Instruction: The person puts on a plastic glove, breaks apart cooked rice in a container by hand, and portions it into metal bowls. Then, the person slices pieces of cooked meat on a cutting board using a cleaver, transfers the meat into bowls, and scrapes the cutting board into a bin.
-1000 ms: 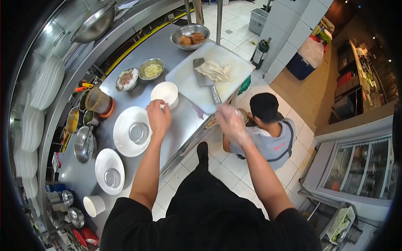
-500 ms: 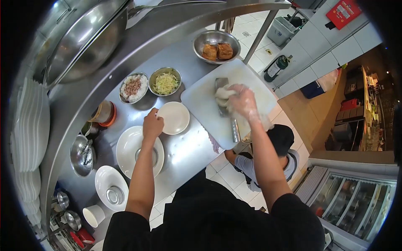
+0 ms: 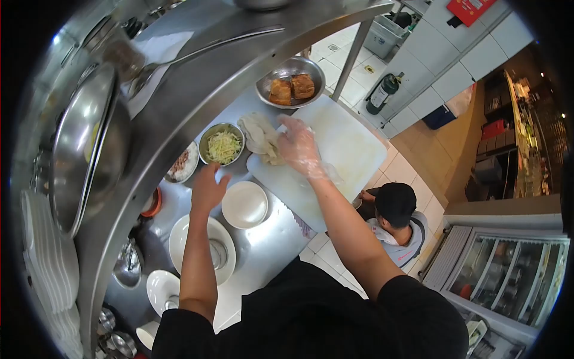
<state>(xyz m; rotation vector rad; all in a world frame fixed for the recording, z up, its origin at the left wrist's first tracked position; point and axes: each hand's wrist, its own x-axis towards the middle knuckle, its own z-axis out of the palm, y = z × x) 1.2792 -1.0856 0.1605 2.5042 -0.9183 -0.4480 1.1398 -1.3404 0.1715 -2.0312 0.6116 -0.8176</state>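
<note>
Apparently, from the head view, your left hand is open and holding nothing you can see, its fingers pointing toward the metal bowl of pale shreds. The round white bowl stands on the counter at the cutting board's eight o'clock, probably put there to keep it within easy reach. Your right hand, in a clear glove that likely keeps skin off food, is over the cutting board; whether its fingers grip anything cannot be told. The crumpled pale cloth is right beside them, at the board's ten o'clock, overlapping the edge, so it seems laid aside rather than spread for use. At eleven o'clock, a metal bowl contains two browned chunks, its raised sides seemingly there to stop them sliding. Beyond the board's four o'clock, a person in a dark cap is low down near the floor.
</note>
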